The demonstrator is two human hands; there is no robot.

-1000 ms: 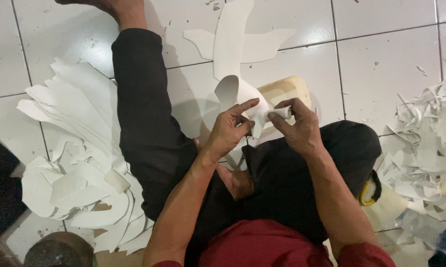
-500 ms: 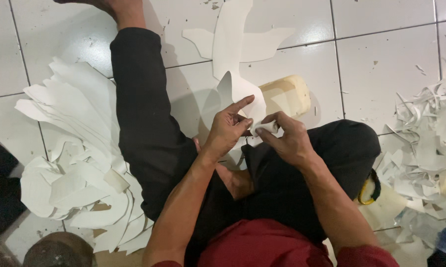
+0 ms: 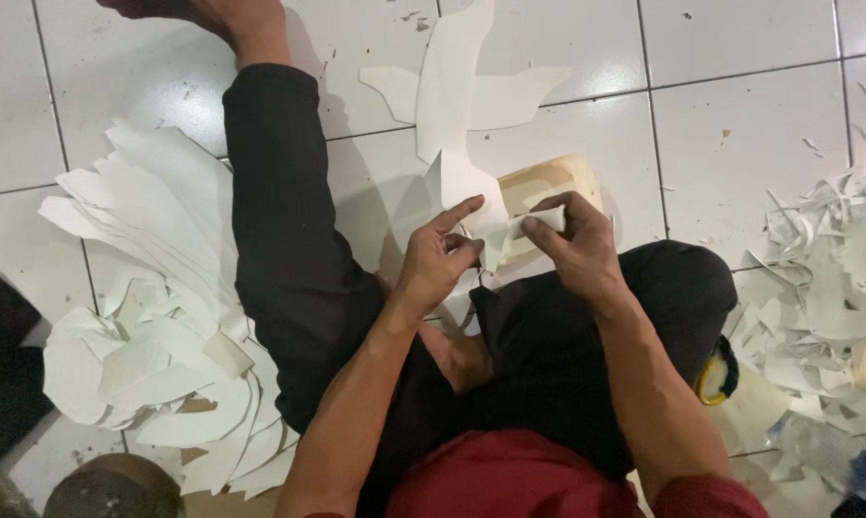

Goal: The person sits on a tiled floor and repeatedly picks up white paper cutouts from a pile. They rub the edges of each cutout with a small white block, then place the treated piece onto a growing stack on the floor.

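I sit on a white tiled floor in black trousers, one leg stretched out. My left hand (image 3: 440, 257) pinches the lower end of a long white cut-out sheet (image 3: 460, 91) that runs away from me across the tiles, index finger stretched along it. My right hand (image 3: 575, 245) is closed around a folded or rolled bit of the same white material (image 3: 537, 223), just right of the left hand. Under both hands lies a pale beige block (image 3: 555, 179).
A fanned stack of white cut shapes (image 3: 155, 317) lies left of my leg. A heap of white offcuts (image 3: 831, 278) fills the right side. A yellow-rimmed object (image 3: 713, 382) sits by my right knee. A brown rounded object (image 3: 117, 487) is at the bottom left.
My right hand has shifted slightly up and right and closed on the small white piece. The left hand keeps its pinch on the sheet, index finger now straighter.
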